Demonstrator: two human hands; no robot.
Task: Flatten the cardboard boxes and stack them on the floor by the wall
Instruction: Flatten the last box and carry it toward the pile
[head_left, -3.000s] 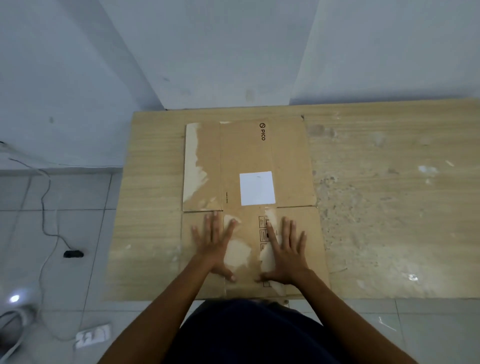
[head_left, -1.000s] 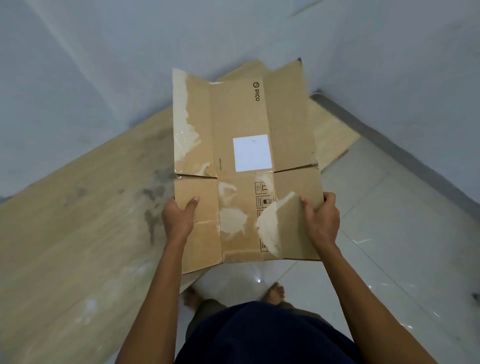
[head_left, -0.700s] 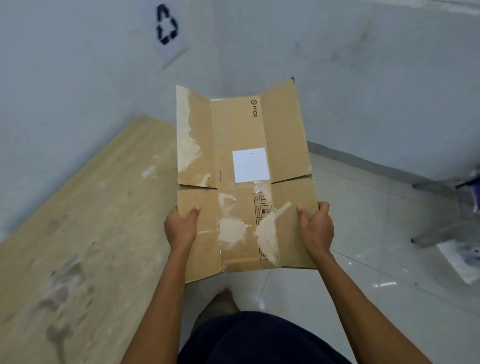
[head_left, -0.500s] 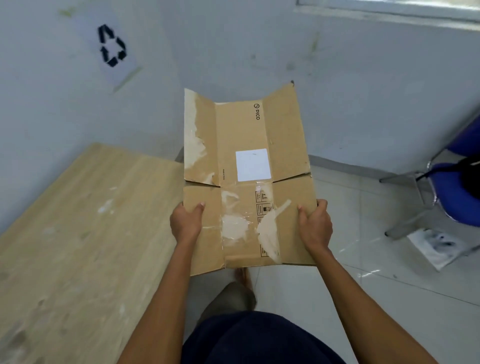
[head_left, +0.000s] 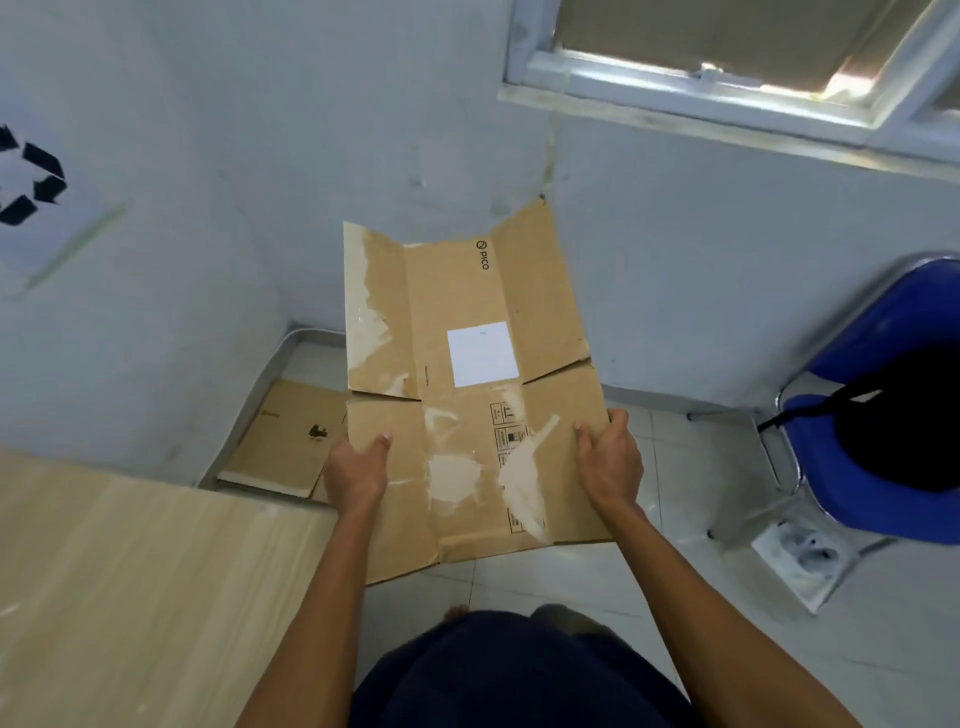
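Head view: flattened cardboard box (head_left: 467, 374) was held in the air in front of the person, above the tiled floor (head_left: 675, 597), printed face up. Grip: left hand (head_left: 356, 473) clamped the near left panel, thumb on top, fingers underneath and out of sight. Same on the other side: right hand (head_left: 610, 462) clamped the outer edge of the near right panel, thumb on the top face. The far side flaps were angled upward, and the near left panel sagged lower than the rest.

Print on the box:
- "PICO" with a round logo (head_left: 483, 255) near the far edge, running sideways.
- Blank-looking white label (head_left: 483, 353) mid-panel; couldn't tell if it carried any text.
- Column of black handling symbols (head_left: 508, 431) just nearer than the label, too small to read.
- Pale torn patches (head_left: 366, 322) on the far left flap and on the near panels.

Beyond the left hand, another flattened cardboard piece (head_left: 283, 439) lay on the floor in the corner by the base of the wall (head_left: 260, 156); its dark print was illegible. A white sheet with a black recycling symbol (head_left: 31, 182) was on the wall at far left. Wooden table (head_left: 130, 597) at lower left. At right was a blue chair (head_left: 893, 312) with a black bag (head_left: 909, 421) on the seat and a white sheet (head_left: 800, 556) on the floor beneath it. Window (head_left: 727, 41) at top right.
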